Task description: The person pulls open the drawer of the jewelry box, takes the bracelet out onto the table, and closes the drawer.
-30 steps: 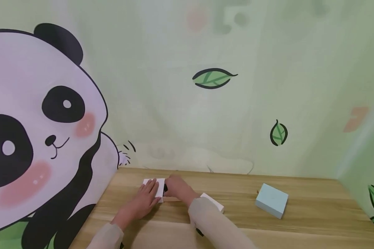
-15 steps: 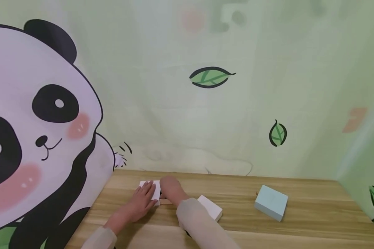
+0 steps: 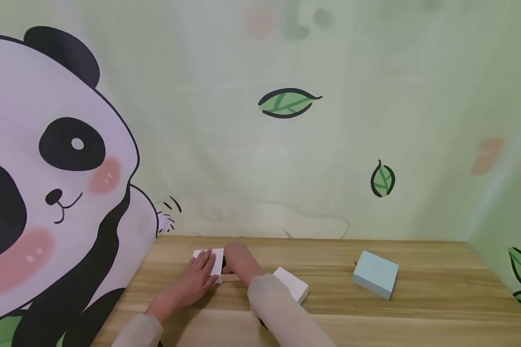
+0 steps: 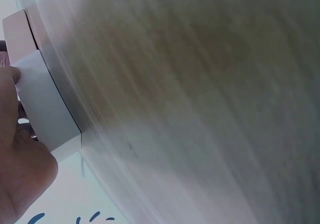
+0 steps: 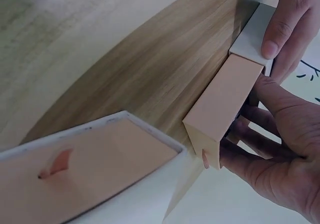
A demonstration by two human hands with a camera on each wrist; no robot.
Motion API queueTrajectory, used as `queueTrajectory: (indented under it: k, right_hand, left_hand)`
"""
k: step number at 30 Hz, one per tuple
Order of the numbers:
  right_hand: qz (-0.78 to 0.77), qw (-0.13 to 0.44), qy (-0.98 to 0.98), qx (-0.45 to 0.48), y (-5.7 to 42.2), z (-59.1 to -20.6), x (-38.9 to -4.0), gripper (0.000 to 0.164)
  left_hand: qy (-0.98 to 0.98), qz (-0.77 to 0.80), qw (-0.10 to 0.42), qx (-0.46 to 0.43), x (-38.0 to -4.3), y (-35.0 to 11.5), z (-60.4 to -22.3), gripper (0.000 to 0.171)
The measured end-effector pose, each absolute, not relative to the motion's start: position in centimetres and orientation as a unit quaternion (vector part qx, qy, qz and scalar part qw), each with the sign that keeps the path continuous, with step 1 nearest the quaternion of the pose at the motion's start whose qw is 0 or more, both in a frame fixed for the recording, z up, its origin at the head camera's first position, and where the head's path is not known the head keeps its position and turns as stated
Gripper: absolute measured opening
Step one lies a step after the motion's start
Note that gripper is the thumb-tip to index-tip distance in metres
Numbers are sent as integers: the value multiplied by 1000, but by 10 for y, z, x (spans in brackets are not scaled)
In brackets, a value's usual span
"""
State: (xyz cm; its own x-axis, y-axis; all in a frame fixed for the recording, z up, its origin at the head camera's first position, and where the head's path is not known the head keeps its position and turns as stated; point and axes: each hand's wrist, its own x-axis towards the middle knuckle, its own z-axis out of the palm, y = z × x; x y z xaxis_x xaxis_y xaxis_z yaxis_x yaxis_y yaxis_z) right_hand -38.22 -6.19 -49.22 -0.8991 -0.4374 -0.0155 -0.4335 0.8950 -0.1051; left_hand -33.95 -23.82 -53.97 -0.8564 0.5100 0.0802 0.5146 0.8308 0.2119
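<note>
A white box sleeve (image 3: 218,262) lies on the table's left side, with its peach drawer (image 5: 225,96) pulled out to the right. My left hand (image 3: 193,279) presses the sleeve's top with straight fingers. Its thumb rests along the sleeve's narrow side, as the right wrist view shows. My right hand (image 3: 240,262) reaches over the drawer. In the right wrist view its thumb and fingers dip into the drawer's open top, around something dark. I cannot tell whether these fingers hold it. A small ribbon tab (image 5: 205,159) sticks out of the drawer's end.
Another white box (image 3: 291,285) stands just right of the right forearm; its peach end with a ribbon tab (image 5: 61,161) shows in the right wrist view. Farther right lies a light blue box (image 3: 375,273). Behind the wooden table (image 3: 321,260) hangs a panda backdrop (image 3: 243,159).
Between one and half a second ago the right forearm shifted left, baring more of the second white box. The head view has drifted slightly. Both hands stay at the drawer box.
</note>
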Motion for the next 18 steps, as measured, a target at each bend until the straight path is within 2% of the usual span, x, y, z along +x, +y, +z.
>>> queueTrajectory:
  k: [10,18]
  right_hand:
    - [-82,6,969,-233,-62,-490,-379,27]
    - [22,-32,976,-214,-68,-486,-378,33]
  left_hand:
    - [-958,-115,13,-263,-340,-241,-540,63]
    - [-956,-119,15,-267,-339,-240,-540,63]
